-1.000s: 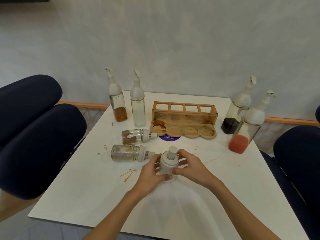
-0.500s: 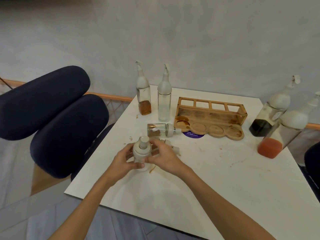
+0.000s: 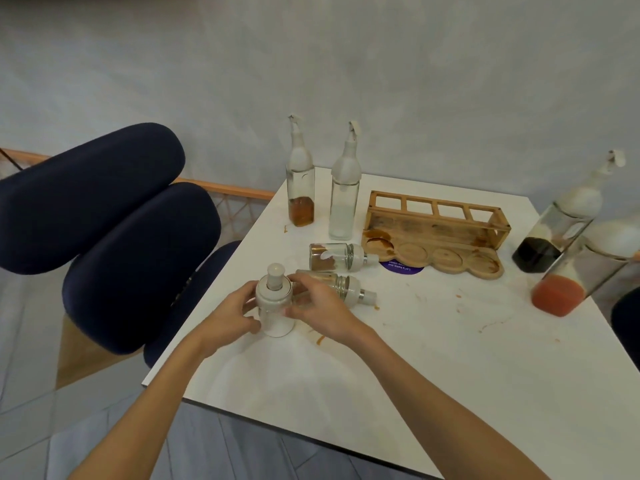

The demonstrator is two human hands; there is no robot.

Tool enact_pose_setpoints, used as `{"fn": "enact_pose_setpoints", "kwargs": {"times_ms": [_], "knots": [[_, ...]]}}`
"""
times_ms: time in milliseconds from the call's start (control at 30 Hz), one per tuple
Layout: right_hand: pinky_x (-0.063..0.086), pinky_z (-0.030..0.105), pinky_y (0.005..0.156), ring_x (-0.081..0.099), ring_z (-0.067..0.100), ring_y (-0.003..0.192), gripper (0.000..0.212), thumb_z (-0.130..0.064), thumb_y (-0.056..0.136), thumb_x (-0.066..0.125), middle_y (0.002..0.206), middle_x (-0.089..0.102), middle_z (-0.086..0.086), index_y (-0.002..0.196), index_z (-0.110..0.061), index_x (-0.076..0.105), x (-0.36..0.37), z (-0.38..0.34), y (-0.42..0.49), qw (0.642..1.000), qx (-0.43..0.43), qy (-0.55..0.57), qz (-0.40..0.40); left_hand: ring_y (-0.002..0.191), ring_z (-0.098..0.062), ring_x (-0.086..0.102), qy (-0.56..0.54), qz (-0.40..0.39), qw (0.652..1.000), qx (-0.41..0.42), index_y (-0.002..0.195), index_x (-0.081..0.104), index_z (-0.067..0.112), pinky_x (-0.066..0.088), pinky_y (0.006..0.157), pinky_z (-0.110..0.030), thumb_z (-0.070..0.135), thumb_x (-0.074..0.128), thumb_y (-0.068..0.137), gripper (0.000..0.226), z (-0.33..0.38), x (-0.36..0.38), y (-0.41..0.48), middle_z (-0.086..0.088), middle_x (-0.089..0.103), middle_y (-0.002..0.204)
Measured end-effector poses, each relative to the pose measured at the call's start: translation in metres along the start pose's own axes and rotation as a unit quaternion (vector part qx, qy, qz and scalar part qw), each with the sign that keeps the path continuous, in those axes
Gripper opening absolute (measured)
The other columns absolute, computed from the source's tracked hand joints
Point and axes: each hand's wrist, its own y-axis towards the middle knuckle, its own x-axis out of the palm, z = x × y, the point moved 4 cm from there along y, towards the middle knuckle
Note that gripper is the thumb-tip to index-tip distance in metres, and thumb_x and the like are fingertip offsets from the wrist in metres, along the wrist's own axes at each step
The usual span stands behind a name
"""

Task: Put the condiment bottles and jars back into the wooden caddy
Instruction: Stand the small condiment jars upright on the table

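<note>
Jar (image 3: 275,308) unmoved, upright between both hands' grip

The caddy (image 3: 436,237) is pale, matt wood, stained brown in places. The bottles (image 3: 343,209) and jars (image 3: 332,258) are clear, glossy glass with matt white plastic tops — one jar (image 3: 346,289) shows a metal collar. The table (image 3: 415,358) is smooth, white, faintly glossy — the chair (image 3: 104,202) matt navy cloth.
</note>
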Motion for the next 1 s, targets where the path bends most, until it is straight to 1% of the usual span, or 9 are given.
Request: {"fn": "enact_pose_setpoints", "kwargs": {"times_ms": [100, 167, 267, 333, 433, 533, 667, 800, 1000], "knots": [[0.051, 0.026, 0.089, 0.059, 0.016, 0.104, 0.057, -0.009, 0.082, 0.071, 0.118, 0.061, 0.005, 0.135, -0.016, 0.05, -0.017, 0.004, -0.002, 1.0, 0.019, 0.0, 0.009, 0.132, -0.014, 0.045, 0.021, 0.046, 0.999, 0.013, 0.133, 0.047, 0.025, 0.045, 0.08, -0.014, -0.028, 0.041, 0.077, 0.077, 0.019, -0.021, 0.001, 0.006, 0.048, 0.138], [0.046, 0.012, 0.074, 0.058, 0.009, 0.096, 0.05, -0.01, 0.084, 0.069, 0.116, 0.06, 0.0, 0.131, -0.019, 0.054, -0.034, 0.005, -0.005, 0.999, 0.022, -0.007, 0.025, 0.129, -0.016, 0.048, 0.023, 0.136, 0.99, 0.042, 0.133, 0.049, 0.023, 0.045, 0.085, -0.018, -0.025, 0.043, 0.082, 0.07, 0.042, -0.038, 0.0, 0.005, 0.05, 0.136], [0.045, 0.005, 0.064, 0.057, 0.001, 0.091, 0.042, -0.007, 0.087, 0.066, 0.111, 0.059, -0.011, 0.125, -0.022, 0.058, -0.06, 0.006, -0.011, 0.998, 0.017, -0.014, 0.055, 0.123, -0.015, 0.054, 0.037, 0.243, 0.963, 0.109, 0.133, 0.054, 0.017, 0.047, 0.099, -0.032, -0.014, 0.051, 0.086, 0.056, 0.086, -0.047, -0.004, 0.004, 0.057, 0.131], [0.045, 0.003, 0.061, 0.057, -0.002, 0.092, 0.037, -0.008, 0.088, 0.066, 0.104, 0.058, -0.021, 0.12, -0.025, 0.06, -0.076, 0.008, -0.016, 0.997, 0.017, -0.01, 0.076, 0.115, -0.008, 0.058, 0.054, 0.269, 0.947, 0.166, 0.125, 0.059, 0.018, 0.049, 0.095, -0.023, -0.01, 0.053, 0.086, 0.049, 0.117, -0.038, -0.009, 0.007, 0.062, 0.123], [0.046, 0.008, 0.068, 0.058, 0.001, 0.099, 0.033, -0.012, 0.088, 0.067, 0.109, 0.06, -0.014, 0.118, -0.025, 0.062, -0.094, 0.014, -0.02, 0.994, 0.017, -0.02, 0.105, 0.103, 0.006, 0.059, 0.047, 0.23, 0.942, 0.241, 0.117, 0.062, 0.02, 0.047, 0.083, -0.008, -0.011, 0.054, 0.085, 0.045, 0.152, -0.004, -0.015, 0.012, 0.064, 0.113], [0.049, 0.015, 0.077, 0.06, 0.007, 0.101, 0.032, -0.011, 0.088, 0.067, 0.112, 0.061, -0.007, 0.118, -0.021, 0.063, -0.105, 0.024, -0.021, 0.991, 0.028, -0.032, 0.124, 0.108, -0.001, 0.058, 0.079, 0.137, 0.95, 0.27, 0.121, 0.061, 0.017, 0.049, 0.093, -0.02, -0.008, 0.059, 0.085, 0.044, 0.161, 0.048, -0.006, 0.007, 0.063, 0.117], [0.047, 0.018, 0.082, 0.059, 0.015, 0.105, 0.04, -0.006, 0.084, 0.068, 0.116, 0.062, -0.001, 0.122, -0.015, 0.061, -0.111, 0.044, -0.02, 0.988, 0.06, -0.066, 0.13, 0.127, -0.016, 0.045, 0.261, 0.045, 0.939, 0.218, 0.14, 0.044, 0.019, 0.04, 0.102, -0.028, 0.003, 0.062, 0.086, 0.06, 0.13, 0.111, 0.024, 0.0, 0.047, 0.14], [0.046, 0.024, 0.086, 0.055, 0.019, 0.11, 0.051, -0.007, 0.082, 0.07, 0.125, 0.058, 0.007, 0.131, -0.014, 0.054, -0.109, 0.067, -0.017, 0.98, 0.112, -0.134, 0.099, 0.144, -0.028, 0.024, 0.471, 0.07, 0.868, 0.142, 0.149, 0.025, 0.01, 0.022, 0.117, -0.042, 0.005, 0.064, 0.087, 0.074, 0.091, 0.131, 0.054, -0.01, 0.031, 0.152], [0.044, 0.021, 0.073, 0.055, 0.025, 0.112, 0.055, -0.008, 0.085, 0.067, 0.13, 0.054, 0.011, 0.137, -0.013, 0.05, -0.099, 0.09, -0.012, 0.967, 0.169, -0.186, 0.043, 0.147, -0.036, 0.012, 0.553, 0.07, 0.829, 0.05, 0.149, 0.017, 0.005, 0.013, 0.118, -0.049, 0.008, 0.075, 0.08, 0.09, 0.066, 0.133, 0.076, -0.015, 0.025, 0.155]]}}
